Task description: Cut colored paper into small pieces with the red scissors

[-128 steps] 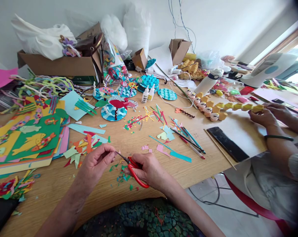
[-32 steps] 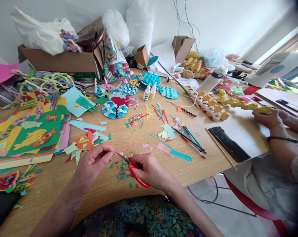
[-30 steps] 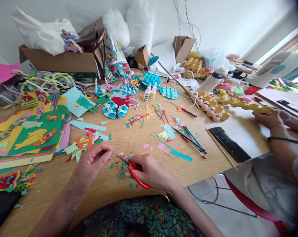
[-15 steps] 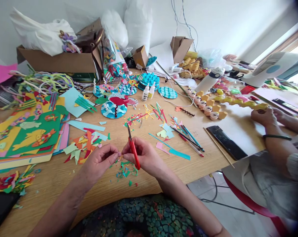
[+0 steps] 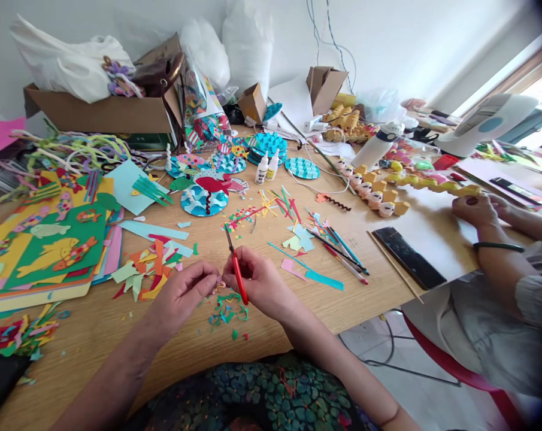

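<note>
Red-handled scissors [image 5: 239, 278] hang in my right hand [image 5: 262, 282], blades pointing away from me. The thumb and fingertips of that hand meet close to my left hand [image 5: 187, 291], which pinches a tiny pink paper piece [image 5: 219, 280]. Small green and blue paper snippets [image 5: 228, 311] lie on the wooden table just below my fingers. Left of them is a heap of orange, red and pale green paper scraps [image 5: 156, 263]. Beyond my hands, a red paper fish [image 5: 212, 181] stands on a blue wavy disc [image 5: 199, 200].
Two glue bottles [image 5: 267, 167] stand behind the scraps. Pencils [image 5: 342, 251], a wooden stick [image 5: 394, 266] and a black phone [image 5: 408, 257] lie to the right. A co-worker's hands [image 5: 477, 211] hold a yellow egg-carton strip [image 5: 436, 184]. Stacked coloured paper [image 5: 91, 239] lies left.
The whole view has shifted slightly left. My hands stay close together, and the scissors have tilted a little in my right hand.
</note>
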`<state>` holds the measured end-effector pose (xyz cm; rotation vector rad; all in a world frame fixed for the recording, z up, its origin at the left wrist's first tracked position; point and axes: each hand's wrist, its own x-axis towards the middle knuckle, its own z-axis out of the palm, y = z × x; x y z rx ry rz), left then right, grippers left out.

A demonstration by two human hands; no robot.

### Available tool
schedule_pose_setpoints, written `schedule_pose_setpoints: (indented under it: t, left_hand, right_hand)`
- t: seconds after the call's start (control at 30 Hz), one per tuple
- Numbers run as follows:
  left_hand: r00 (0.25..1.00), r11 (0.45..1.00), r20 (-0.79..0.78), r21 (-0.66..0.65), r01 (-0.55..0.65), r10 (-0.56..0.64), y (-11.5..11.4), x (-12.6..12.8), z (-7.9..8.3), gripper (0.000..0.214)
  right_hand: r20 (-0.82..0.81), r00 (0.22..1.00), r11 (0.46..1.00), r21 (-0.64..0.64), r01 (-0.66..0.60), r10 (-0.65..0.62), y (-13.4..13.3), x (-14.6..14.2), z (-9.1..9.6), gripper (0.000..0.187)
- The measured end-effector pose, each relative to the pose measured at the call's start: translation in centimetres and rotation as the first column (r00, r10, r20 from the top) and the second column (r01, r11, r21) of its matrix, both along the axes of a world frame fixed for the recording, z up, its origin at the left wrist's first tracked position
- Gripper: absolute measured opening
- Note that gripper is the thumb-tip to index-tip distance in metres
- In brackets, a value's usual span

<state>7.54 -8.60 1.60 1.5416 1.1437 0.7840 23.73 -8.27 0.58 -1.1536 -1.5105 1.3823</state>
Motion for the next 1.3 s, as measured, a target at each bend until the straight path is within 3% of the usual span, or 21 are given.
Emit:
schedule_pose_setpoints:
  t: [0.17,0.33,0.47,0.67,1.3]
  left_hand:
    - [0.999,0.999,-0.023,0.024,-0.024,0.025,0.2,0.0,-0.2,0.014]
    - [0.972,0.984,0.154,-0.004,-0.178,0.176,0.1,-0.4,-0.6,0.011]
    - [0.913,0.963,0.307,-0.088,-0.255,0.269,0.0,-0.2,-0.3,0.009]
    - [0.868,0.958,0.412,-0.18,-0.222,0.278,0.0,0.2,-0.3,0.005]
    - [0.878,0.972,0.428,-0.176,-0.153,0.216,-0.4,0.0,-0.5,0.005]
  right_hand:
    - [0.188,0.982,0.991,0.134,0.007,-0.032,-0.1,0.0,0.0,0.018]
    - [0.346,0.934,0.968,0.249,-0.004,-0.085,-1.0,0.3,-0.4,0.027]
    - [0.438,0.897,0.96,0.27,-0.079,-0.049,-1.6,0.6,-0.9,0.03]
    - [0.461,0.887,0.956,0.27,-0.116,-0.022,-1.7,0.4,-0.6,0.035]
    - [0.452,0.891,0.939,0.32,-0.125,-0.035,-1.8,0.6,-1.4,0.038]
